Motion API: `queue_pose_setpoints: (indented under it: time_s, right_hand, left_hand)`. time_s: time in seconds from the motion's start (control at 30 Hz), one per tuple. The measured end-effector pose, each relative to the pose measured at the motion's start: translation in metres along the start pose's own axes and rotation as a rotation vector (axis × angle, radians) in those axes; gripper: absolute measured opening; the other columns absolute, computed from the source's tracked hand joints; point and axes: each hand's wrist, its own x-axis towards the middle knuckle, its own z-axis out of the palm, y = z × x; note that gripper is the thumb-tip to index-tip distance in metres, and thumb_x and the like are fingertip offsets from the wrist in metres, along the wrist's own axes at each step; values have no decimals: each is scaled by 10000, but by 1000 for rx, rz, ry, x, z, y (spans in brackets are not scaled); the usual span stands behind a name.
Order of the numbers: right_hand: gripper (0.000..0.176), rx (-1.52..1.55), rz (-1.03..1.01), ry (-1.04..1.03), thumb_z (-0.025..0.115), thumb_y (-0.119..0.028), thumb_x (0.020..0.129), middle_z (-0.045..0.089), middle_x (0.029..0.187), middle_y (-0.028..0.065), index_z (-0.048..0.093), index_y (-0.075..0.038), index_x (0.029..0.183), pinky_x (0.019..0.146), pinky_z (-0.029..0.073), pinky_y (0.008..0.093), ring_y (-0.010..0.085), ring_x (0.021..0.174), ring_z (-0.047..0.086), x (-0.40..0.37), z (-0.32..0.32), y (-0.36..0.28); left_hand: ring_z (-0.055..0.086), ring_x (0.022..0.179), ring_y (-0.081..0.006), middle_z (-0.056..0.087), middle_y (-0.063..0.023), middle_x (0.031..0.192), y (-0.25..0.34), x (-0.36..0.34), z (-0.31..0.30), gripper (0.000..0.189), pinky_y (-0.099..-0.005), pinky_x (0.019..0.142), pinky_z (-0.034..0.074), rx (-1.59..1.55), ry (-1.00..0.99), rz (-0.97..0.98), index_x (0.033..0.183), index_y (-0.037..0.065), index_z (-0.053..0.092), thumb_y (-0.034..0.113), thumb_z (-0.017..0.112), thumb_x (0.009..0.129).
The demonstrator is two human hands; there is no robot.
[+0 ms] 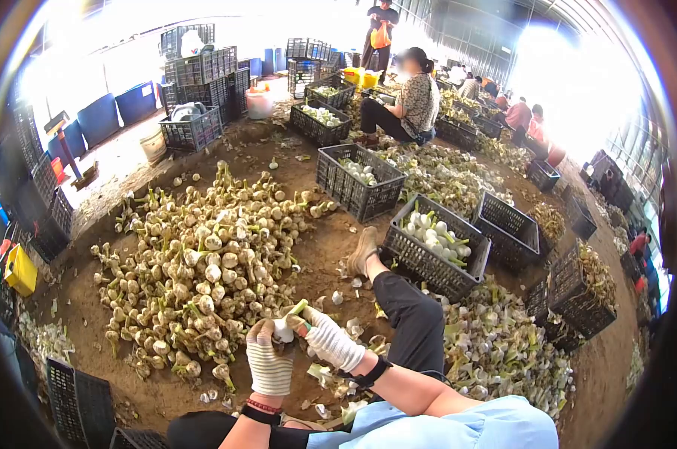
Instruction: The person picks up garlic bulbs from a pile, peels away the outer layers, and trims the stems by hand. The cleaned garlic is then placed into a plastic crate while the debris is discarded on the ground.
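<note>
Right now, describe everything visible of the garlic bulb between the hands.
The garlic bulb looks smooth and white, with a pale green stalk angled up and right in the picture. The gloved left hand holds it off the ground; the gloved right hand appears to touch its stalk side. Part is hidden, and the underside is unclear.

I can make out knit gloves (270, 370), white with thin grey stripes, on the left hand (269, 352) and right hand (329, 340). On the left side I see a reddish beaded bracelet (263, 407) beside a black band (261, 416); on the right, a black strap (374, 372). The shirt (473, 426) is pale blue, the trousers (409, 318) black, the shoe (362, 253) brown.
</note>
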Motion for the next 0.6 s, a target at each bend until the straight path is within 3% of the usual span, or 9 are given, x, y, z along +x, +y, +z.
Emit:
queue_pose_setpoints:
  time_s: [0.07,0.33,0.43,0.5,0.53,0.57,0.6]
  right_hand:
    - [294,-3,11,19,623,-310,986,588,955,-36,592,-64,1145,745,426,211,53,855,498,4,3,4]
    - [224,-104,-117,19,598,-252,1004,592,971,-40,591,-68,1131,763,422,198,48,867,494,13,-9,29]
    - [239,136,48,-97,566,-235,1020,582,979,-53,581,-65,1187,748,414,187,32,856,480,11,-17,23]
    - [197,-45,41,-90,555,-184,1020,570,925,-6,568,-66,1177,807,459,258,105,878,508,3,-9,-6]
    - [197,-45,41,-91,555,-184,1020,570,925,-6,568,-66,1177,807,459,258,105,878,508,1,-9,-16]
    - [276,-48,68,-143,538,-229,1030,564,909,-38,538,-87,1267,683,433,217,55,761,499,-3,-11,-24]
    - [358,-50,96,-197,522,-274,1040,557,893,-71,509,-108,1356,560,407,176,5,643,490,-5,-13,-28]
  left_hand:
    - [545,1079,-364,501,-187,1221,17,4,-1,711,-427,898,491,-898,64,-545,1275,92,489,-54,796,652]
    - [557,1058,-363,520,-181,1194,34,4,3,700,-427,890,494,-904,118,-504,1256,90,502,-40,812,642]
    - [562,1051,-357,527,-181,1186,36,3,3,691,-425,889,496,-955,106,-532,1244,86,507,-36,815,637]
    - [564,1049,-354,530,-180,1181,34,2,0,686,-423,889,497,-955,107,-533,1238,83,509,-34,815,636]
    - [564,1051,-351,527,-179,1186,32,3,-4,679,-418,886,500,-349,56,-135,1234,83,509,-36,812,639]
    - [563,1053,-347,525,-178,1191,31,3,-6,671,-413,883,503,262,2,257,1231,84,508,-37,808,642]
    - [563,1053,-347,525,-178,1191,26,2,-4,671,-413,883,503,263,3,256,1231,84,508,-37,808,642]
